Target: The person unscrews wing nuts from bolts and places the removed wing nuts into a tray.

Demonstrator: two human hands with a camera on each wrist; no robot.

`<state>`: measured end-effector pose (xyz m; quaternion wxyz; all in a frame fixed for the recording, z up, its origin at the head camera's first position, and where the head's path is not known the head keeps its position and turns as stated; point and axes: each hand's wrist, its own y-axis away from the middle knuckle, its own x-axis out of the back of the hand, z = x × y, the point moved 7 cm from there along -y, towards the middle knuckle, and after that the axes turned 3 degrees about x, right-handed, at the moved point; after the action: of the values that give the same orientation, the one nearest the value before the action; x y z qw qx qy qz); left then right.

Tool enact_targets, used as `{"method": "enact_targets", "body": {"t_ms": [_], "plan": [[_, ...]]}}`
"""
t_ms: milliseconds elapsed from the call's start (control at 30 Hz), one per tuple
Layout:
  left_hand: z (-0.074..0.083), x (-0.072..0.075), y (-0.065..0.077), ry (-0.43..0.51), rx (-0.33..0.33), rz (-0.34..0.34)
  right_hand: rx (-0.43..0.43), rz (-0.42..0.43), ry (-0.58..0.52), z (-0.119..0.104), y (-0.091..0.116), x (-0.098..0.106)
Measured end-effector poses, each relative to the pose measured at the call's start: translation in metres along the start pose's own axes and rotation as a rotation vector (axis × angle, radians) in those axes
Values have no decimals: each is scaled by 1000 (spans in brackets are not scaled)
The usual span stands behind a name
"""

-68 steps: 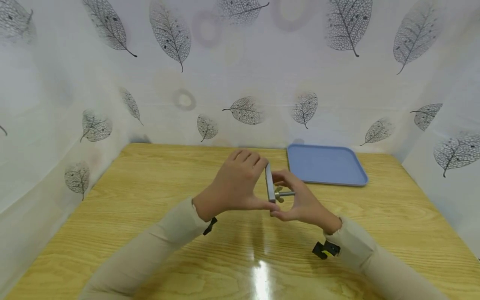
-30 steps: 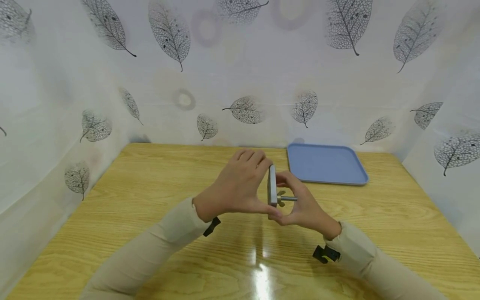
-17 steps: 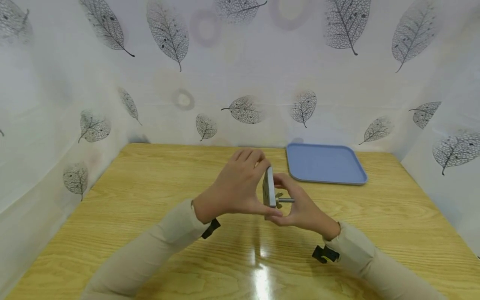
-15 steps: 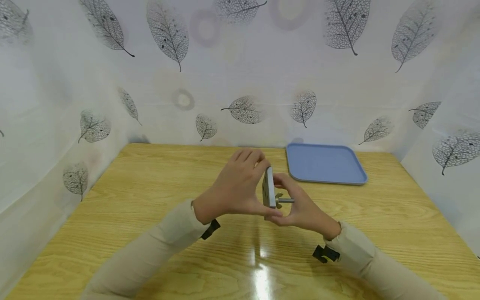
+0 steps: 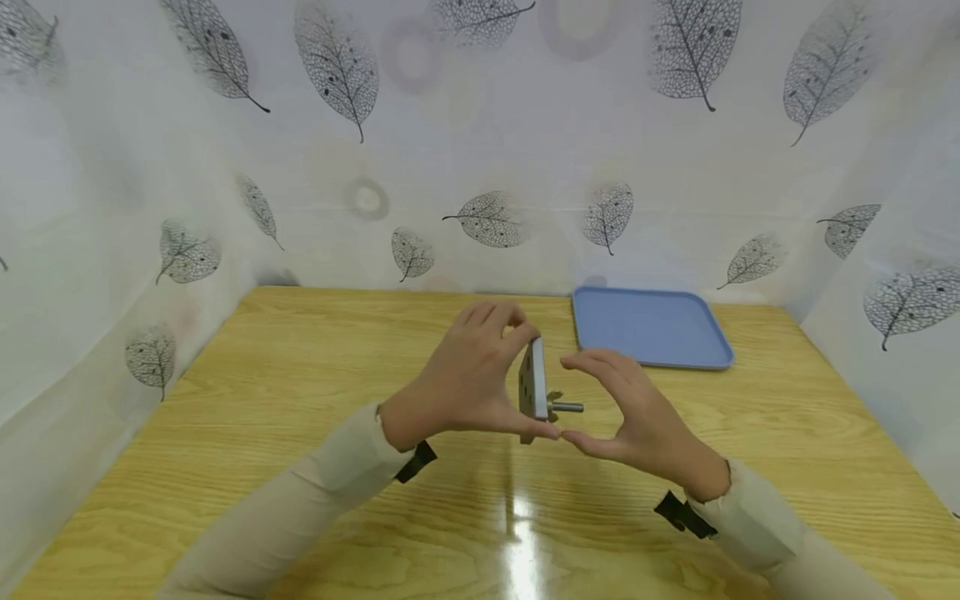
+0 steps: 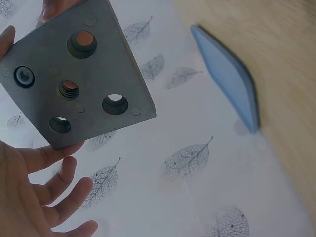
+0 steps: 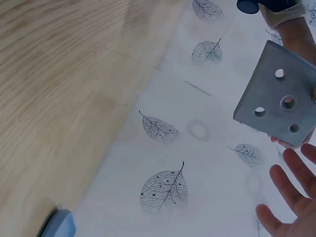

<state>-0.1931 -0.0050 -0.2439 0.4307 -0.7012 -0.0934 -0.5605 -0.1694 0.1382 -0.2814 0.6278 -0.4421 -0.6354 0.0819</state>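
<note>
Plate (image 6: 90, 78) | left grip (image 5: 474, 373) pinches edges | right grip (image 5: 647, 421) arched, beside

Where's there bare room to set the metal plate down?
Free on the wooden table: left of the left hand, out to the leaf-print curtain; and right of the right hand, nearer than the blue tray. The tray also looks bare. Crowded: between the hands, around the plate and bolt.
</note>
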Motion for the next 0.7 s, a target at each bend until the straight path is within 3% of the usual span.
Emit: {"method": "enact_targets", "body": {"t_ms": [233, 700], "plan": [[-1, 0, 1, 53, 18, 8, 199, 183, 78, -19, -6, 11], [-2, -1, 2, 85, 12, 26, 351, 228, 190, -33, -12, 10]]}}
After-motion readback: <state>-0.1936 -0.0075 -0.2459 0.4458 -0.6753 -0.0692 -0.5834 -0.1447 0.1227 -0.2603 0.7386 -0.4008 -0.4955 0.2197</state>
